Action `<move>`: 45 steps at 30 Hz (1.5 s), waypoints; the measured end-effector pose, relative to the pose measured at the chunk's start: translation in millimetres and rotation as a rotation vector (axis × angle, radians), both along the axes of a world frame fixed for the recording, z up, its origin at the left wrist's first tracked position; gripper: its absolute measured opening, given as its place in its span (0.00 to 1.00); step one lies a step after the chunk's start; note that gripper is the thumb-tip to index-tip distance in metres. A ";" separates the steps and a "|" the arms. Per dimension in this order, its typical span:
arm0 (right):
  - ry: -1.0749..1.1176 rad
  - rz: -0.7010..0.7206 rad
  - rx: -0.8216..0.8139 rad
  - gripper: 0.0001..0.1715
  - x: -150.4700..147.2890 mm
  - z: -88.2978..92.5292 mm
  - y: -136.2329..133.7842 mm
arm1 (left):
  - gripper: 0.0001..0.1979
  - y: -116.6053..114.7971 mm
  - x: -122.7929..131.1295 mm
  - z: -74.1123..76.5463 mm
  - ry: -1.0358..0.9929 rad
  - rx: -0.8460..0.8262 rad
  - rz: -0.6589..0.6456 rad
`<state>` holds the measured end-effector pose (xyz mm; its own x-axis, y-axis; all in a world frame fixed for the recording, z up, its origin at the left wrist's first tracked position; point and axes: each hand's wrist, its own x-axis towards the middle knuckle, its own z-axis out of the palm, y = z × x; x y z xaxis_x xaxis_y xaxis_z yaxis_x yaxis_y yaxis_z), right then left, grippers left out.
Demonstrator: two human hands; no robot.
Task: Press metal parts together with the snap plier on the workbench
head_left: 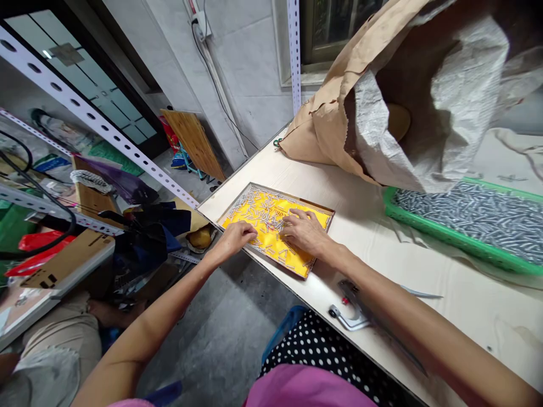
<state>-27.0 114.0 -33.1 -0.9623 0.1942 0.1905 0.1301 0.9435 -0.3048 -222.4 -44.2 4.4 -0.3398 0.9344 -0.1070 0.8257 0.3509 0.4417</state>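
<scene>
A shallow tray with a yellow lining lies on the table near its edge. Many small metal pins are scattered across it, thickest toward the far left corner and the middle. My left hand is over the tray's near left edge, its fingers curled together; anything between the fingertips is hidden. Over the right part of the tray, my right hand has its fingers spread and lowered among the pins, holding nothing that I can see.
A green basket full of similar pins stands on the right. Behind it lies a large open paper sack with a white woven lining. A micrometer-like tool lies beneath my right forearm. At lower left sits another person.
</scene>
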 end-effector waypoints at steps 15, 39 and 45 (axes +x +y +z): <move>0.382 -0.185 -0.314 0.15 117.6 27.2 -8.5 | 0.08 27.5 43.6 -12.9 0.146 0.015 -0.347; 0.409 -0.554 -0.299 0.12 219.5 -3.2 -81.2 | 0.05 45.7 50.8 -33.7 0.102 0.019 -0.280; 0.401 -0.488 -0.429 0.13 200.9 7.9 -80.0 | 0.04 47.8 45.7 -30.1 -0.075 -0.007 -0.136</move>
<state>174.0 34.0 -25.1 -0.6218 0.7154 0.3189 0.3038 0.5955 -0.7436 -176.7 3.5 -25.7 -0.2010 0.9703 -0.1344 0.8306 0.2416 0.5018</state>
